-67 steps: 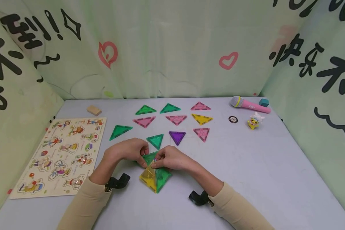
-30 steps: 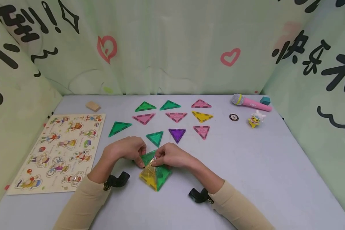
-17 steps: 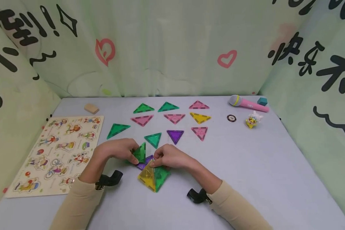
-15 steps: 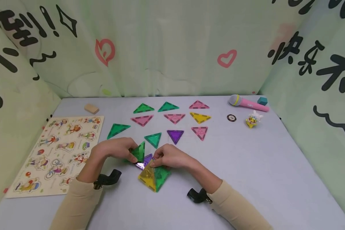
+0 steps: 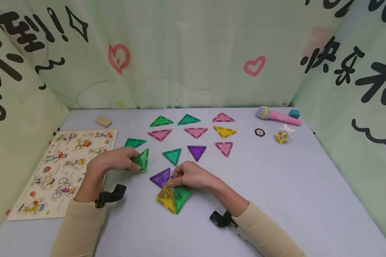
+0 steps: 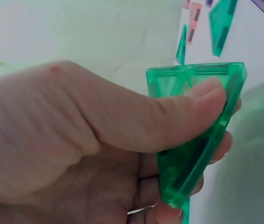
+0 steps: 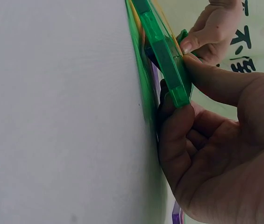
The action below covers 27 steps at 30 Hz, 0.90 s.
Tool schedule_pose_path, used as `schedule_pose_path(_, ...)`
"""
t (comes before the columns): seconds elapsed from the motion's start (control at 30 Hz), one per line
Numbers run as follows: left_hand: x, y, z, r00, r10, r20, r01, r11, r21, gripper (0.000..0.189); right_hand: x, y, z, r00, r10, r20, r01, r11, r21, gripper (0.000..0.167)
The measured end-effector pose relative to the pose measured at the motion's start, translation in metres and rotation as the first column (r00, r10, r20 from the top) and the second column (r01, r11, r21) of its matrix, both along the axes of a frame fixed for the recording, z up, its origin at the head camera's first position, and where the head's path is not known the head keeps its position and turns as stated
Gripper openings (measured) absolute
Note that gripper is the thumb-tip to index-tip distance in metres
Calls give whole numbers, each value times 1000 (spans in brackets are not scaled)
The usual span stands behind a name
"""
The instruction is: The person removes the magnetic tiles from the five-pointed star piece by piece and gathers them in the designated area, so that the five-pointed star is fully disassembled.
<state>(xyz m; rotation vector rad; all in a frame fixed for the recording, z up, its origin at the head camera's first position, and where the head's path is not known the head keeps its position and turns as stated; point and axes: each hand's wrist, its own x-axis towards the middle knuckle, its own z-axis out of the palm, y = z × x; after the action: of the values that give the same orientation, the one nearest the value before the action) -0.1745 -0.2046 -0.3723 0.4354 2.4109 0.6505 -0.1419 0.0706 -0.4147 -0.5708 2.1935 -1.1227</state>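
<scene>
My left hand (image 5: 114, 160) holds a green triangular magnetic tile (image 5: 143, 159) just in front of another green tile (image 5: 135, 142) lying on the table. The left wrist view shows the thumb across the face of that held tile (image 6: 181, 170), fingers behind it. With my right hand (image 5: 194, 175) I pinch the top of a yellow tile (image 5: 166, 196) and a green tile (image 5: 181, 197), which lean together at a shared edge. A purple tile (image 5: 161, 177) sits at their back left, its far contact hidden. In the right wrist view, thumb and fingers grip the green tile (image 7: 167, 60).
Behind the hands lie loose triangular tiles, among them a purple one (image 5: 197, 152), a teal one (image 5: 172, 156) and a yellow one (image 5: 224, 132). A picture board (image 5: 64, 171) is at left. A toy microphone (image 5: 281, 116), black disc (image 5: 259, 132) and small figurine (image 5: 283, 135) stand right.
My left hand has taken a green tile off the back left of the leaning tiles and carried it left and away from me, uncovering the purple tile. My right hand has stayed in place.
</scene>
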Motion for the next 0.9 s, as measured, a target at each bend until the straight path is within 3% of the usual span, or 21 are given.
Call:
schedule_pose_path(0.13, -3, 2, -5, 999, -3, -41, 1, 999, -47, 19, 0, 0, 1, 1000, -2, -2, 2, 1000, -6, 27)
schedule_pose_path(0.27, -2, 3, -7, 992, 51, -114, -63, 993, -103, 24, 0, 0, 1, 1000, 0, -3, 0, 1000, -11, 29)
schedule_pose_path(0.5, 1, 10, -5, 957, 137, -256, -187, 965, -182, 31, -1, 0, 0, 1000, 4, -7, -4, 1000, -17, 30)
schedule_pose_path(0.67, 3, 15, -4, 934, 186, -303, -253, 947, -198, 30, 0, 0, 0, 1000, -2, -9, 2, 1000, -25, 28)
schedule_pose_path(0.8, 5, 19, -3, 923, 200, -328, -274, 941, -197, 28, 1, 0, 0, 1000, -7, -6, 7, 1000, -25, 28)
schedule_pose_path(0.9, 5, 21, -2, 924, 178, -338, -254, 947, -197, 26, 1, 0, 0, 1000, -4, -9, 3, 1000, -28, 29)
